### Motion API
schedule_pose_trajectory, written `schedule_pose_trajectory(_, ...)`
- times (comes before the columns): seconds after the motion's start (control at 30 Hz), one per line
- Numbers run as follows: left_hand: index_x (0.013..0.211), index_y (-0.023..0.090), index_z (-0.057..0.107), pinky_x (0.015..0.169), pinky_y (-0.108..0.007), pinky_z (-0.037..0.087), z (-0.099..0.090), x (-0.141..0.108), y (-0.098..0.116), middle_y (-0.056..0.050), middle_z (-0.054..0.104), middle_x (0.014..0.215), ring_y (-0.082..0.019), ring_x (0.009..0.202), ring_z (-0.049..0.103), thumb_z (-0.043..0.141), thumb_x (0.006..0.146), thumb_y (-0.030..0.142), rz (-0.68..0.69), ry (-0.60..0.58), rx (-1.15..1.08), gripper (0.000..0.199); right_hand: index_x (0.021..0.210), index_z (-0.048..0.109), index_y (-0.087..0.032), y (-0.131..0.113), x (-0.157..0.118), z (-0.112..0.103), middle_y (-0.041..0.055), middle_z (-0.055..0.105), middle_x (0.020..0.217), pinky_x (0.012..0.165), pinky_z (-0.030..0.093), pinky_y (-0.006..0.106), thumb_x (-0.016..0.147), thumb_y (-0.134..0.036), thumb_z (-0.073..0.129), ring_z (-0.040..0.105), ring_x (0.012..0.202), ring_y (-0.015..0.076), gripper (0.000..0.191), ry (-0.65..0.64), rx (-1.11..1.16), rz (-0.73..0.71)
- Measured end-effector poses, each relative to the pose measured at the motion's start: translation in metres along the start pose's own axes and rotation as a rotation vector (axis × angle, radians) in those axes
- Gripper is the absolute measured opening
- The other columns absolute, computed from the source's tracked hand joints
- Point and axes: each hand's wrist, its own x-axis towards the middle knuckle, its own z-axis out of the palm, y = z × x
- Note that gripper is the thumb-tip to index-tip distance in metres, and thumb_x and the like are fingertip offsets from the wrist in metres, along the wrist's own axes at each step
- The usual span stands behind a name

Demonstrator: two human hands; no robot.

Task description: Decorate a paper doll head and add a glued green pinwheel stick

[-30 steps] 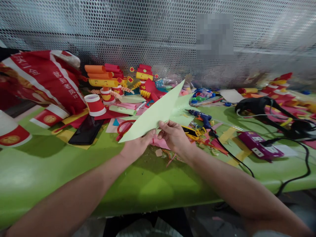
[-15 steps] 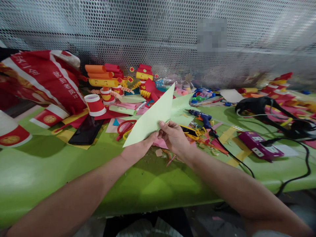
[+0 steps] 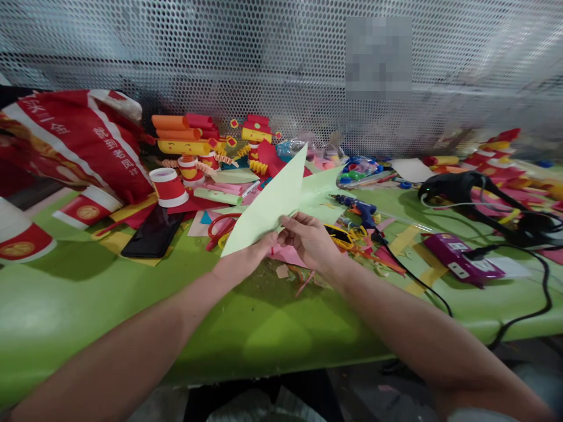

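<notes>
Pale green sheet (image 3: 268, 205) held up at mid-view, tilted, over the littered tabletop (image 3: 101, 305). Right hand (image 3: 314, 240): grip pinching the sheet near its lower right edge, thumb and forefinger close together. Left hand (image 3: 246, 255): grip closed on the sheet's lower edge, thumb showing, fingers mostly hidden. Fingertips of both hands nearly meet. More green paper (image 3: 323, 187) just behind; cannot tell whether it is joined to the sheet.

Left of the sheet, partly covered by it: red-handled scissors (image 3: 215, 231). Further left, a dark phone (image 3: 153, 234) lying by yellow paper, and an upended red-and-white cup (image 3: 169, 187) near its upper end. Another cup (image 3: 88, 208) lies tipped beside a big red bag (image 3: 88, 140).

Behind: paper figures (image 3: 189, 146) with yellow faces and coiled arms, near a perforated screen (image 3: 264, 58).

Right of the hands: yellow-handled scissors (image 3: 338, 236) among paper scraps (image 3: 373, 258); blue glue gun (image 3: 360, 210) just beyond, its black cord running toward the near edge. Farther right, a purple power strip (image 3: 461, 258) with a plug in it, near a black strapped object (image 3: 466, 190).
</notes>
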Motion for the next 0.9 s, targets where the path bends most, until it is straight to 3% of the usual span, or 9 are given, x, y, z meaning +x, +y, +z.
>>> schedule_pose_trajectory(0.1, 0.079, 0.019, 0.065, 0.067, -0.03, 0.052, -0.005, 0.001, 0.003, -0.006, 0.069, 0.074, -0.022, 0.073, 0.064, 0.051, 0.077, 0.044, -0.15, -0.011, -0.135, 0.028, 0.061, 0.055, -0.017, -0.006, 0.001, -0.003, -0.0044, 0.059, 0.05, 0.04, 0.043, 0.021, 0.051, -0.031, 0.079, 0.055, 0.04, 0.0094, 0.029, 0.017, -0.035, 0.014)
schedule_pose_trajectory(0.2, 0.069, 0.018, 0.062, 0.055, -0.028, 0.048, -0.005, -0.001, 0.003, -0.004, 0.063, 0.058, -0.019, 0.059, 0.059, 0.053, 0.076, 0.046, -0.199, 0.052, -0.131, 0.03, 0.068, 0.055, -0.017, -0.006, 0.001, -0.002, -0.0033, 0.061, 0.056, 0.037, 0.042, 0.023, 0.053, -0.039, 0.077, 0.054, 0.041, 0.0099, 0.034, 0.036, -0.073, 0.048)
schedule_pose_trajectory(0.37, 0.056, 0.017, 0.056, 0.047, -0.024, 0.04, -0.004, -0.004, 0.008, -0.001, 0.056, 0.049, -0.013, 0.046, 0.051, 0.056, 0.075, 0.045, -0.224, 0.045, -0.154, 0.033, 0.059, 0.055, -0.016, 0.002, 0.003, -0.001, -0.0069, 0.048, 0.038, 0.032, 0.037, 0.021, 0.046, -0.046, 0.079, 0.041, 0.03, 0.0061, 0.041, 0.086, -0.166, 0.044)
schedule_pose_trajectory(0.47, 0.049, 0.018, 0.055, 0.05, -0.025, 0.043, -0.006, -0.001, 0.01, -0.002, 0.057, 0.047, -0.013, 0.045, 0.051, 0.052, 0.078, 0.045, -0.29, 0.03, -0.23, 0.039, 0.056, 0.055, -0.015, 0.003, 0.006, -0.003, -0.0067, 0.05, 0.038, 0.033, 0.039, 0.021, 0.044, -0.042, 0.081, 0.042, 0.03, 0.0057, 0.039, 0.068, -0.158, 0.022)
schedule_pose_trajectory(0.67, 0.073, 0.018, 0.064, 0.052, -0.027, 0.046, -0.002, 0.007, -0.012, -0.002, 0.062, 0.055, -0.014, 0.05, 0.056, 0.053, 0.074, 0.055, -0.361, 0.082, -0.473, 0.039, 0.06, 0.057, -0.015, -0.001, 0.006, -0.006, -0.0021, 0.061, 0.051, 0.039, 0.045, 0.021, 0.046, -0.032, 0.081, 0.055, 0.039, 0.0091, 0.032, 0.029, -0.104, 0.106)
schedule_pose_trajectory(0.83, 0.081, 0.017, 0.063, 0.052, -0.029, 0.048, 0.003, 0.01, -0.022, 0.0, 0.06, 0.051, -0.013, 0.045, 0.054, 0.055, 0.073, 0.054, -0.348, 0.132, -0.519, 0.039, 0.061, 0.058, -0.015, -0.004, 0.005, -0.006, -0.0005, 0.065, 0.056, 0.041, 0.047, 0.022, 0.051, -0.024, 0.078, 0.057, 0.041, 0.0097, 0.024, 0.032, -0.078, 0.117)
schedule_pose_trajectory(0.9, 0.084, 0.019, 0.063, 0.05, -0.029, 0.048, 0.003, 0.011, -0.022, 0.0, 0.06, 0.053, -0.013, 0.044, 0.055, 0.053, 0.075, 0.055, -0.329, 0.16, -0.442, 0.039, 0.063, 0.058, -0.015, -0.003, 0.006, -0.007, 0.0005, 0.067, 0.059, 0.042, 0.048, 0.022, 0.055, -0.021, 0.076, 0.057, 0.042, 0.0096, 0.021, 0.026, -0.066, 0.111)
